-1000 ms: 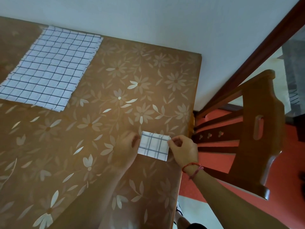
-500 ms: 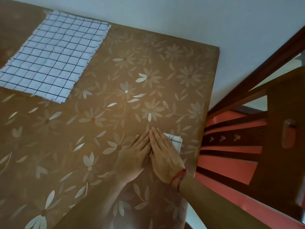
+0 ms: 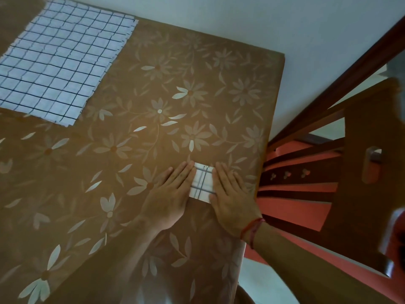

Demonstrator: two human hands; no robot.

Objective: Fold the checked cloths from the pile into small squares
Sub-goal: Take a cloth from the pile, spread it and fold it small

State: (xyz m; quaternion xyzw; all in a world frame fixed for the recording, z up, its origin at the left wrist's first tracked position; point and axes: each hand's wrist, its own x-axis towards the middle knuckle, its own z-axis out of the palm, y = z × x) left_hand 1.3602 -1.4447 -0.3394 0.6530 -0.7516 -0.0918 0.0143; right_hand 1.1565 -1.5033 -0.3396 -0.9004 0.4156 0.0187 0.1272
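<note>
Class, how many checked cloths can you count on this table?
2. A small folded cloth lies between the left hand and right hand near the table's right edge; a spread cloth lies far left, possibly with others hidden beneath.

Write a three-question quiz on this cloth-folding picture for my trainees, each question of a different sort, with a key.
1. Multiple choice: the folded checked cloth lies A) in a basket; B) between the left hand and the right hand; C) on the floor.
2. True or false: both hands grip the folded checked cloth with curled fingers.
3. Fill in: the pile of checked cloths lies at the flowered table's far ___ corner.
Key: 1 B; 2 false, both hands lie flat with straight fingers; 3 left.
</note>
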